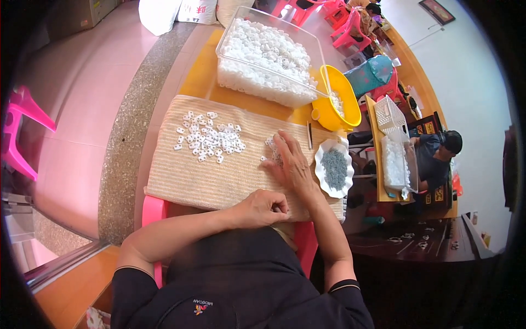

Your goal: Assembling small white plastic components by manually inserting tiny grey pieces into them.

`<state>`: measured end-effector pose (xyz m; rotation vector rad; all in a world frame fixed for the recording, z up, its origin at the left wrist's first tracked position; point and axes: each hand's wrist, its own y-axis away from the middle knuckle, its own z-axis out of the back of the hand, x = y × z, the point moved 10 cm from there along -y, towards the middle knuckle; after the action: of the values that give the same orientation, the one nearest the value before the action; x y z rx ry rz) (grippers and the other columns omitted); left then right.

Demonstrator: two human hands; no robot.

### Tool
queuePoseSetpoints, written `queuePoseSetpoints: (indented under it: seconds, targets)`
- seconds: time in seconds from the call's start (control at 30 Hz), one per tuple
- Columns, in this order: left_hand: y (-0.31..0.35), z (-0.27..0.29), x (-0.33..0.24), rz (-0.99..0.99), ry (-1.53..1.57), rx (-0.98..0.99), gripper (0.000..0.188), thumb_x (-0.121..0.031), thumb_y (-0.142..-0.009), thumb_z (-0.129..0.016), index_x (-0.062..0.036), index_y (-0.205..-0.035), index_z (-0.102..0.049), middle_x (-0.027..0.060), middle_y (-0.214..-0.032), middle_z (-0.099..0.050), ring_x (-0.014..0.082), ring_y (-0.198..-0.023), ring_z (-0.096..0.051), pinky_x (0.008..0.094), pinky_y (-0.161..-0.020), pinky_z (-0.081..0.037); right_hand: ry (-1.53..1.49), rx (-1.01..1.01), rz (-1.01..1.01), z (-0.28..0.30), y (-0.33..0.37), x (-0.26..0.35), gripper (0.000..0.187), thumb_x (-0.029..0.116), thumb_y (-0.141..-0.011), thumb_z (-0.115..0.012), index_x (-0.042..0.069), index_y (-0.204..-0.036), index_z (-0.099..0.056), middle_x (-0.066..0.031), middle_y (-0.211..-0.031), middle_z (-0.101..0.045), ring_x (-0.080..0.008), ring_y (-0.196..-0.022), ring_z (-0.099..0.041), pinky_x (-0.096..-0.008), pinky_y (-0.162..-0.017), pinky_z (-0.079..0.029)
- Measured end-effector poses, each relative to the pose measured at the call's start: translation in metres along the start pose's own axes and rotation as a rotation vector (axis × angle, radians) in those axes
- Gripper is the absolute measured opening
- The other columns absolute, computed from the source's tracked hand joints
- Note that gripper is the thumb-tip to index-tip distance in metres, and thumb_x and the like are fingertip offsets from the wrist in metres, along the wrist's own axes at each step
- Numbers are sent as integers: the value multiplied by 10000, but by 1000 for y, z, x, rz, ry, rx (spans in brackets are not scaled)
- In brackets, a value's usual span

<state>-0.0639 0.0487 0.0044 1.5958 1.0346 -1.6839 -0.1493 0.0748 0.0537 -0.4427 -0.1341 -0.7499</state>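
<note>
My right hand (292, 164) lies palm down on the striped beige cloth (189, 181), fingers stretched out over a few small white plastic pieces (270, 143) that it partly hides. Nearer my body, my left hand (260, 208) rests at the cloth's front edge with its fingers curled closed; whatever may be inside them is hidden. To the left spreads a loose pile of small white plastic pieces with two dark holes (211, 137). Beside my right hand stands a white scalloped dish (323, 183) of small grey parts (335, 169). A thin dark pen-like tool (310, 135) lies above the dish.
A clear plastic bin (266, 90) heaped with white pieces stands at the table's far side. Right of it is a yellow basin (350, 109) with some white pieces. Another person (435, 156) sits at the right by a second bin. A pink stool (24, 131) stands left.
</note>
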Motion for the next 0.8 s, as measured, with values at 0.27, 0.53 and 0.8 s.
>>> queuePoseSetpoints:
  seconds: [0.27, 0.53, 0.8]
  targets:
    - [0, -2, 5, 74, -1, 54, 182, -166, -807, -696, -10, -885, -644, 44, -788, -654, 105, -742, -604, 262, -687, -502, -38, -44, -57, -15, -23, -23, 452, 191, -825, -701, -25, -1192, -548, -234, -1265, -511, -399, -1174, -506, -416, -971, -440]
    - [0, -1, 6, 83, -30, 45, 191, -179, -814, -699, -10, -887, -649, 56, -785, -662, 113, -733, -614, 268, -678, -507, -149, -159, -136, -21, -24, -26, 348, 115, -827, -668, -14, -1135, -571, -216, -1211, -548, -379, -1096, -549, -404, -927, -462]
    - [0, -2, 6, 94, -70, 63, 195, -187, -812, -712, -14, -877, -648, 70, -792, -671, 140, -748, -637, 289, -686, -514, -316, -264, -156, -31, -37, -19, 264, 107, -822, -673, -9, -1046, -593, -183, -1103, -608, -335, -986, -598, -372, -843, -484]
